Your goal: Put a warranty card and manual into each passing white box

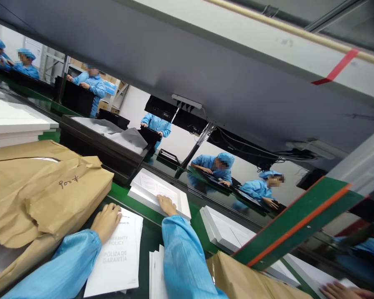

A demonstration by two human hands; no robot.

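My left hand (107, 222) is closed, its bent fingers pressed on the upper left corner of a white warranty booklet (121, 261). That booklet lies on top of a small stack, with its printed cover facing up. My right hand (167, 204) reaches forward onto a shallow white box (140, 196), its fingers outstretched on the printed white sheet (149, 182) there. I cannot see my right thumb clearly. Beside my right sleeve stands another stack of white papers (156, 272), partly covered by the sleeve.
Brown paper packages (50, 195) lie at the left, another (249, 278) at lower right. More white boxes (227, 228) sit along the green belt (124, 199). A slanted green post (296, 224) and an overhead shelf (174, 54) frame the station. Co-workers in blue work opposite; another person's hand (339, 289) shows at lower right.
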